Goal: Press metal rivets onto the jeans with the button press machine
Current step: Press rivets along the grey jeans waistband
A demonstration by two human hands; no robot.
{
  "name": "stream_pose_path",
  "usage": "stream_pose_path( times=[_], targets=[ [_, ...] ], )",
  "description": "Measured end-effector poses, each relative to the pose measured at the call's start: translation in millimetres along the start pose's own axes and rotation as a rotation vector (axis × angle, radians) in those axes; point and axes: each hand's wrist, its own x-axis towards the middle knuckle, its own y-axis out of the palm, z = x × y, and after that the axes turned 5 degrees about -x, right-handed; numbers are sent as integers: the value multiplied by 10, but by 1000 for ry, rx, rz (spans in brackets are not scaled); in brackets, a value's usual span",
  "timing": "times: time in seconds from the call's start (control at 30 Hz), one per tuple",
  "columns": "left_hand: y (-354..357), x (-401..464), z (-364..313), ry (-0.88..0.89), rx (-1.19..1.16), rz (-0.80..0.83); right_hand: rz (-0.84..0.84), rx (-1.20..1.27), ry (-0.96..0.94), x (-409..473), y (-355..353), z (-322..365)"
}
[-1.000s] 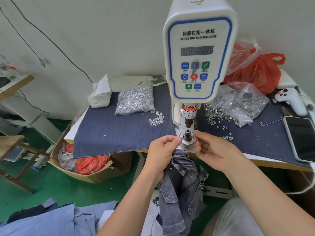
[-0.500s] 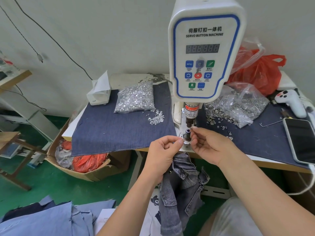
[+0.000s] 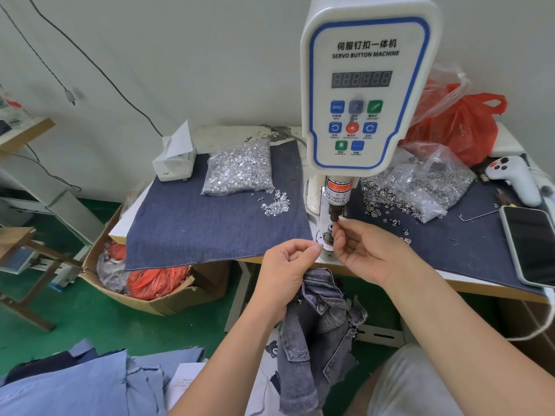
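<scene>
Your table [image 3: 468, 283] runs across the far half of the scene, draped with dark denim cloth [image 3: 210, 229]. The white servo button machine [image 3: 365, 85] stands at its middle, the punch [image 3: 338, 202] hanging below the control panel over the lower die [image 3: 328, 235]. The grey jeans [image 3: 318, 331] hang off the near table edge, just below your hands. A clear bag of silver rivets [image 3: 240, 171] lies left of the machine, another bag of metal parts [image 3: 417, 187] to its right, and a phone [image 3: 528, 244] at the far right edge. Your left hand [image 3: 285, 271] has its fingers curled, pinching a small rivet [image 3: 320, 245] between thumb and forefinger beside the die. Your right hand [image 3: 363, 250] pinches something tiny at the punch tip; I cannot tell what. The hands sit close together but not touching.
</scene>
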Motion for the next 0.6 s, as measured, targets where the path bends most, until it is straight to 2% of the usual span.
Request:
stream_pose_path(
  times=[0.6],
  targets=[
    [-6, -20, -15, -29, -18, -21, -25, 27, -23, -54, 27, -12]
  ],
)
